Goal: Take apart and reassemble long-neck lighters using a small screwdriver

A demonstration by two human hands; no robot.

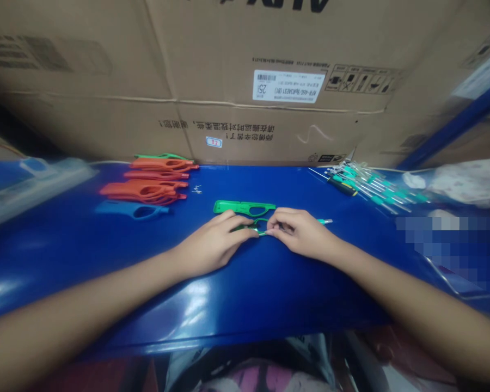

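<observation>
Both hands meet over the front middle of the blue table. My left hand (218,239) is closed on a green plastic lighter casing half (262,222), with thumb and fingers along its left part. At the loop end of this casing, my right hand (296,231) is pinched on its edge; anything small between those fingertips is hidden. A thin teal piece with a metal tip (326,221) shows past the right hand, its other end covered. Just behind the hands lies a second green casing half (244,208), inner side up, with an oval finger loop.
Orange casings (145,190) are stacked at the left, with a blue casing (131,210) in front. Small white pieces (196,189) lie beside them. Teal-and-metal rods (371,185) and a black-yellow screwdriver (343,186) lie at the right. A cardboard box (228,54) stands behind the table.
</observation>
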